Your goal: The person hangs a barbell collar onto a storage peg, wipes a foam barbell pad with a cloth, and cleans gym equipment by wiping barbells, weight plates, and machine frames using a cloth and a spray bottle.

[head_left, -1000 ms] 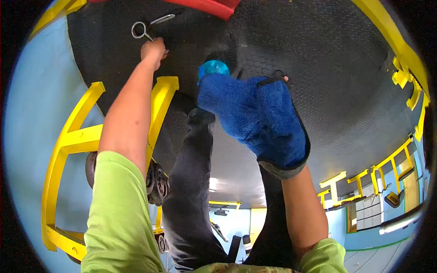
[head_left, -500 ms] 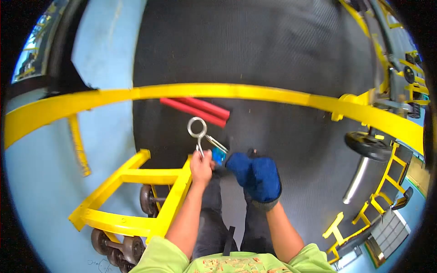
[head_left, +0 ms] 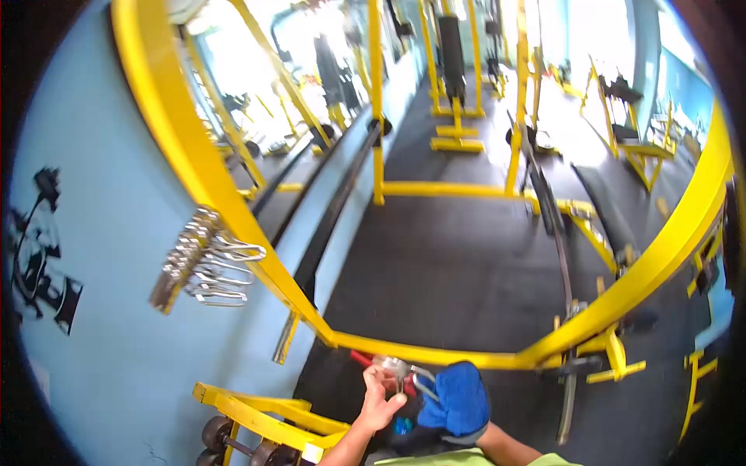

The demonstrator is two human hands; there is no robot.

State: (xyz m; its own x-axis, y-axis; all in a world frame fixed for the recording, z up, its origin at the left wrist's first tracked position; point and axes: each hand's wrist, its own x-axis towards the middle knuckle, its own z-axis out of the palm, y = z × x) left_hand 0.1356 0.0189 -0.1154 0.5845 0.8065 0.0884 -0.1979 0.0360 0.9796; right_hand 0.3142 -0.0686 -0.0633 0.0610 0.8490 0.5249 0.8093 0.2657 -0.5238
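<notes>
My left hand (head_left: 379,400) grips a metal spring collar (head_left: 399,368) by one side, thumb and fingers closed on it. A blue cleaning mitt (head_left: 460,400) with a grey cuff covers my right hand, so its fingers are hidden. The collar's other handle (head_left: 423,380) reaches the mitt's left edge; whether the mitt grips it or only touches it, I cannot tell. Just below my hands shows a small bright blue thing (head_left: 402,426), too blurred to name. Several more spring collars (head_left: 221,264) hang on a peg on the yellow frame at left.
A yellow rack frame (head_left: 435,355) crosses low ahead and rises on both sides. At lower left stands a yellow dumbbell rack (head_left: 268,412). Red bars (head_left: 360,357) lie behind my hands on the black floor (head_left: 435,272). A barbell (head_left: 561,264) is at right.
My view has tipped up from the floor to the rack and room. The mitt and the collar have come closer together. My left hand still holds the collar.
</notes>
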